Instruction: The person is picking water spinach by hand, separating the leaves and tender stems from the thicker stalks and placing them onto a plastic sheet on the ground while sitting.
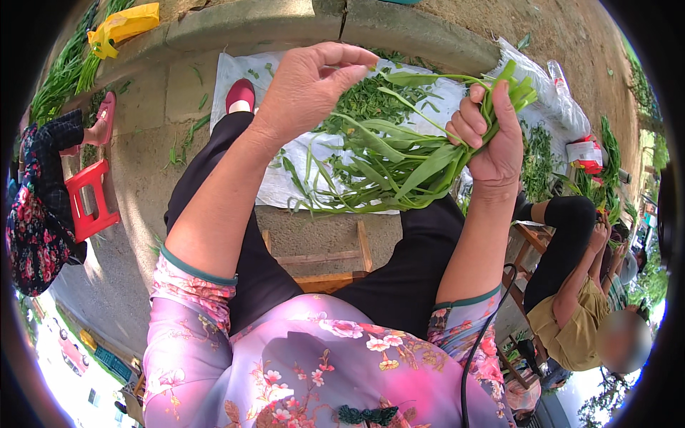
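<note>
The person's right hand grips a bundle of leafy green stems at its stem end, the leaves fanning leftward above a white sheet strewn with loose leaves. The left hand bends thumb and forefinger close together near the bundle; whether they pinch a leaf cannot be told.

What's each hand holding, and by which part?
Right hand: bunch of leafy greens, by the stems. Left hand: can't tell whether it holds anything.
</note>
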Demonstrator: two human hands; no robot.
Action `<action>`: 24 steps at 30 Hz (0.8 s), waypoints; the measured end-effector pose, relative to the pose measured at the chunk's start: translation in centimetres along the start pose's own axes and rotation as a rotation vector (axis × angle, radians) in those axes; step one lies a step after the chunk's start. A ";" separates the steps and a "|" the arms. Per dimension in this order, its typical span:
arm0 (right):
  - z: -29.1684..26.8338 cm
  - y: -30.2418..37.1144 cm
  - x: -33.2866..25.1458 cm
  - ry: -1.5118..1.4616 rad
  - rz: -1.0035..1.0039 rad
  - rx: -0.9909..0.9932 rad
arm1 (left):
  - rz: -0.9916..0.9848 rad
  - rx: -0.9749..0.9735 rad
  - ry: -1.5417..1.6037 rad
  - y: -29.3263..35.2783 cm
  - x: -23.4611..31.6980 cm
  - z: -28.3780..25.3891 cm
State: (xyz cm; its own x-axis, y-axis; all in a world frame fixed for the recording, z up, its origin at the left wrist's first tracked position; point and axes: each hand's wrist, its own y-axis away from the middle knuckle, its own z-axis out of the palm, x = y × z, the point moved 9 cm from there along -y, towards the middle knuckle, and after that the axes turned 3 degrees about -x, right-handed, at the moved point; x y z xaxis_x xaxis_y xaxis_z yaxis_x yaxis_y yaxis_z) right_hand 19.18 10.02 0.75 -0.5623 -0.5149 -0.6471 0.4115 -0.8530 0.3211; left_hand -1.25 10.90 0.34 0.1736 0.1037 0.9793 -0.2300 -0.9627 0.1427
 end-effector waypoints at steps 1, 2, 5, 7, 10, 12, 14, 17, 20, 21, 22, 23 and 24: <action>0.1 -0.1 0.3 0.008 0.018 0.014 | 0.014 -0.032 0.004 0.0 0.3 0.4; 0.1 -0.1 0.6 0.016 0.037 0.028 | 0.028 -0.059 -0.013 0.1 0.5 0.7; 0.3 -0.2 1.1 0.031 0.071 0.026 | 0.038 -0.155 0.010 0.3 0.4 2.1; 0.3 -0.3 1.2 0.039 0.075 0.022 | 0.019 -0.219 -0.066 0.4 -0.2 2.8; 0.2 -0.2 1.0 0.044 0.068 0.025 | -0.003 -0.286 -0.071 0.7 -0.6 3.3; 0.2 -0.2 0.9 0.033 0.072 0.019 | -0.039 -0.323 -0.092 0.8 -1.1 3.4; 0.2 -0.2 0.9 0.029 0.075 0.016 | -0.077 -0.341 -0.104 0.9 -1.2 3.2; 0.0 -0.2 0.9 0.029 0.075 0.017 | -0.091 -0.352 -0.125 0.9 -1.2 3.0; 0.0 -0.1 0.8 0.032 0.072 0.018 | -0.086 -0.367 -0.109 0.9 -1.4 2.9; 0.0 -0.1 0.8 0.033 0.071 0.018 | -0.084 -0.374 -0.098 0.9 -1.4 3.0; -0.1 -0.1 0.8 0.031 0.072 0.020 | -0.079 -0.373 -0.099 0.9 -1.3 3.0; -0.2 -0.1 0.8 0.030 0.073 0.021 | -0.075 -0.372 -0.100 1.0 -1.3 3.0; -0.2 -0.1 0.8 0.029 0.073 0.023 | -0.070 -0.371 -0.101 1.0 -1.2 3.0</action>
State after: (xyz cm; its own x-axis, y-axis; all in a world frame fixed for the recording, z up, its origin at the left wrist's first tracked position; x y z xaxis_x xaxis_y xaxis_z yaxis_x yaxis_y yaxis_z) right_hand 18.89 9.70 0.06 -0.5103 -0.5737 -0.6407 0.4341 -0.8150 0.3840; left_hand 1.21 9.10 -1.14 0.2902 0.1228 0.9491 -0.5418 -0.7964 0.2687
